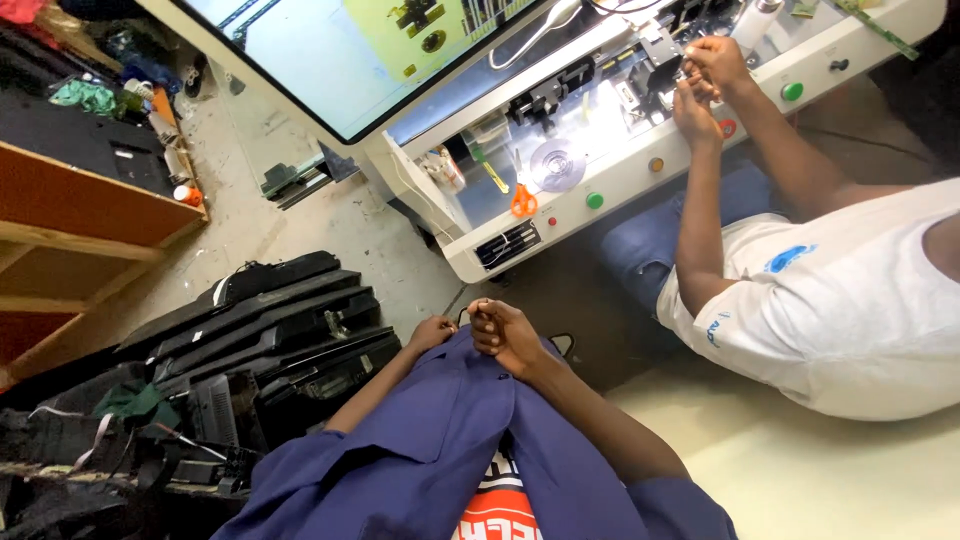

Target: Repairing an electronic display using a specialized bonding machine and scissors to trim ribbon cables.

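My left hand grips the edge of my blue work coat, fingers curled on the fabric. Beside it, my right hand is closed on the coat's front near a button, pulling the two sides together at my chest. An orange shirt shows underneath. Both hands sit low in the centre of the view, above the floor.
A co-worker in a white shirt sits at right, both hands on small parts at a white lit workstation with orange scissors. A large screen leans above. Stacked black panels and a wooden shelf stand left.
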